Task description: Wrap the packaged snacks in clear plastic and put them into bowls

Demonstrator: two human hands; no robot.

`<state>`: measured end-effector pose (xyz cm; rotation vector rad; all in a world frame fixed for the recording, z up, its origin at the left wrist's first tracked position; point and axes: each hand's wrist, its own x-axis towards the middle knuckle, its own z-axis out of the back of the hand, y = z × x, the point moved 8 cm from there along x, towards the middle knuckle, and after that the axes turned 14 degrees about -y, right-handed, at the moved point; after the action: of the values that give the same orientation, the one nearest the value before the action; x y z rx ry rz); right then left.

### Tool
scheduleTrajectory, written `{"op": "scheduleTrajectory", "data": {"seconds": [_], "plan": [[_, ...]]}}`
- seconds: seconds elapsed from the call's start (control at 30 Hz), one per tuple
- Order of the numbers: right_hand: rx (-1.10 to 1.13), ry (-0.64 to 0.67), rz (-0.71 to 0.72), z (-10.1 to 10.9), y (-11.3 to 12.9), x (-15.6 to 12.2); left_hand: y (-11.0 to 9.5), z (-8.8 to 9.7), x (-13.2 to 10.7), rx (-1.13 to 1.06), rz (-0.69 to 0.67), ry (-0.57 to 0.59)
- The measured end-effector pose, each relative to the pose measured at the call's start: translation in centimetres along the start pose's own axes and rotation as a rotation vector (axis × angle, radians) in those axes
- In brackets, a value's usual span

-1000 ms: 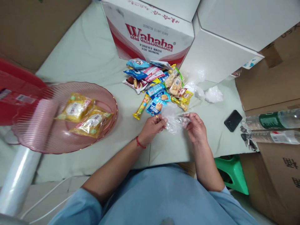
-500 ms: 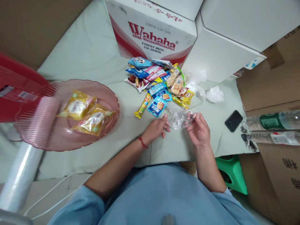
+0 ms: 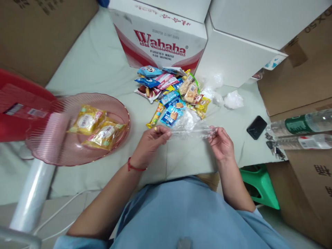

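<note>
A clear plastic bag is stretched between my two hands, just in front of a pile of snacks. My left hand, with a red cord at the wrist, pinches one end of its edge. At the other end, my right hand has its fingers closed on the plastic. Beyond the bag lie a blue snack packet, a yellow snack bar and several more wrapped snacks. To the left, two yellow snack packs rest in a pink ribbed bowl.
A Wahaha water carton and white boxes stand behind the snacks. Crumpled clear plastic lies by them. A black phone, keys and two plastic bottles are at the right. A plastic film roll leans under the bowl.
My left hand has moved left and gripped the bag's edge, pulling it taut. My right hand keeps its hold on the other end. The view has shifted slightly.
</note>
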<state>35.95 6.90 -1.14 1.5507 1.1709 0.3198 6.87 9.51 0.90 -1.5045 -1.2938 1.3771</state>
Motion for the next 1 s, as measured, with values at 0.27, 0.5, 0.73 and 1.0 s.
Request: {"op": "scheduleTrajectory", "data": {"seconds": [0.27, 0.5, 0.73, 1.0], "plan": [[-0.047, -0.047, 0.018, 2.8, -1.0, 0.4, 1.4, 6.9, 0.7, 0.243, -0.037, -0.271], [-0.159, -0.025, 0.095, 3.0, -0.5, -0.1, 0.0, 5.0, -3.8, 0.75, -0.4, -0.495], [-0.215, 0.11, 0.195, 1.5, 0.2, -2.4, -3.0, -1.4, -2.8, 0.677, -0.489, -0.382], [-0.481, 0.324, 0.393, 0.8, 0.3, -5.8, 0.8, -6.2, 3.8, 1.06, -0.407, -0.092]]}}
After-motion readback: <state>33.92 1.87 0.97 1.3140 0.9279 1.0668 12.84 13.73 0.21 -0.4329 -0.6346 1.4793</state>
